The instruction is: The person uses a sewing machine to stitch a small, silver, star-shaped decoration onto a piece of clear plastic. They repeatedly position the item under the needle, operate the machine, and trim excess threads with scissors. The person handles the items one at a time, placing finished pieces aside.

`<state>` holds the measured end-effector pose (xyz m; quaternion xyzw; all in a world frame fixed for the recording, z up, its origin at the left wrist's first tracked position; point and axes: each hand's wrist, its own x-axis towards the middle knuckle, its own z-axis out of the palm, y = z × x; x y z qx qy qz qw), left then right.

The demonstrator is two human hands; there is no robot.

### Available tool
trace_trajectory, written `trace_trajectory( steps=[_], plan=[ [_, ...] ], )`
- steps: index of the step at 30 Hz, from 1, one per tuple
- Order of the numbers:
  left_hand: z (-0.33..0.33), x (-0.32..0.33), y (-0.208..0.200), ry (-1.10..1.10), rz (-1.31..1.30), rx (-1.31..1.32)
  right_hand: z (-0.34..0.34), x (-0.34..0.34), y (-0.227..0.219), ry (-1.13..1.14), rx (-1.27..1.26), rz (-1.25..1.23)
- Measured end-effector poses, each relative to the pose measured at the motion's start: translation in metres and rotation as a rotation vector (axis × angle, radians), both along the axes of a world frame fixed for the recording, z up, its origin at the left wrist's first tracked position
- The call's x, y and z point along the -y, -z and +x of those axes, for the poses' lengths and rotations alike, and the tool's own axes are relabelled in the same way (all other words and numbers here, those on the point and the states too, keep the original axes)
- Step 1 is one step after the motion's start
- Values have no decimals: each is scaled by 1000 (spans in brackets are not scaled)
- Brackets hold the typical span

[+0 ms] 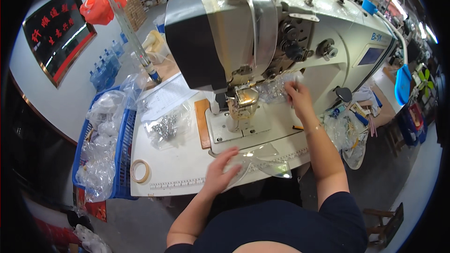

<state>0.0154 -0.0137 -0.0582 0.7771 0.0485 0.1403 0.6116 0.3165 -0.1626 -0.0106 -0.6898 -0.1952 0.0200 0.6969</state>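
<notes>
My left hand point(222, 172) is over the near edge of the sewing machine table, fingers stretched and thumb apart. It touches or hovers over a clear plastic piece point(257, 152); another curved, see-through part point(277, 169) juts out to its right. Under the machine arm, my right hand point(300, 99) is at a clear bag of small shiny parts point(274, 91), its fingers bent together. Whatever lies between those fingertips is too small to make out. The sewing machine's needle and presser foot area point(243, 103) stands between my hands.
Left on the table are a bag of metal bits point(166, 126), a tape roll point(139, 171) and paper sheets point(166, 96). A blue crate point(123, 159) with clear plastic stands beside the table. A wooden block point(202, 124) borders the needle plate; plastic scraps point(340, 133) lie right.
</notes>
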Motion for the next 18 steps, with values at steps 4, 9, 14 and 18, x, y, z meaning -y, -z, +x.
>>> trace_trajectory(
  steps=[4,9,14,18],
  plan=[
    [32,47,-9,211,-925,-65,-83,37,28,-507,-629,400],
    [45,64,0,-74,-1078,15,-166,43,40,-320,-617,294],
    [-2,74,-8,-78,-268,-233,-179,70,30,-506,11,-292],
    [-16,88,27,-137,-579,-55,-193,76,36,-459,405,-301]
  ],
)
